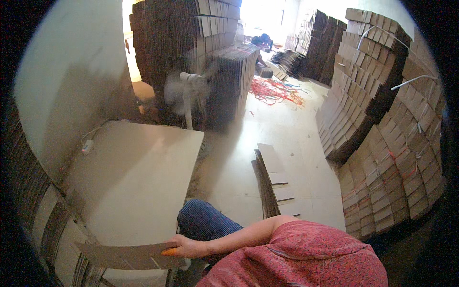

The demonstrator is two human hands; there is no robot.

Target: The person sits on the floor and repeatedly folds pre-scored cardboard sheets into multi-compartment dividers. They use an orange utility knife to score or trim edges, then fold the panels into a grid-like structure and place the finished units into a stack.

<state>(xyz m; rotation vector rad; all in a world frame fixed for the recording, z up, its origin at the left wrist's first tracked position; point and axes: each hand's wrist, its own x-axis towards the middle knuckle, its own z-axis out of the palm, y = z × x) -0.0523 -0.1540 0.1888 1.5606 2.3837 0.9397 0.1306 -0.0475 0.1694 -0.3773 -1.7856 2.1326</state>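
Note:
My right arm, in a red patterned sleeve, reaches leftward across the lower part of the picture. My right hand [187, 247] is closed on one end of a long, flat brown cardboard sheet [122, 255]. Something orange [169, 251] shows at its fingers; I cannot make out what it is. The sheet lies along the near edge of a pale tabletop [138, 186], close to a stack of cardboard at lower left [82, 272]. A blue dotted trouser knee [205, 221] rises behind my forearm. My left hand does not show.
A fan [189, 88] stands beyond the tabletop, before tall cardboard stacks [165, 52]. Cardboard pieces [272, 165] lie in an overlapping row on the floor. Strapped bundles [363, 71] line the right side. Red straps [272, 92] litter the far floor near a bent-over person [263, 41].

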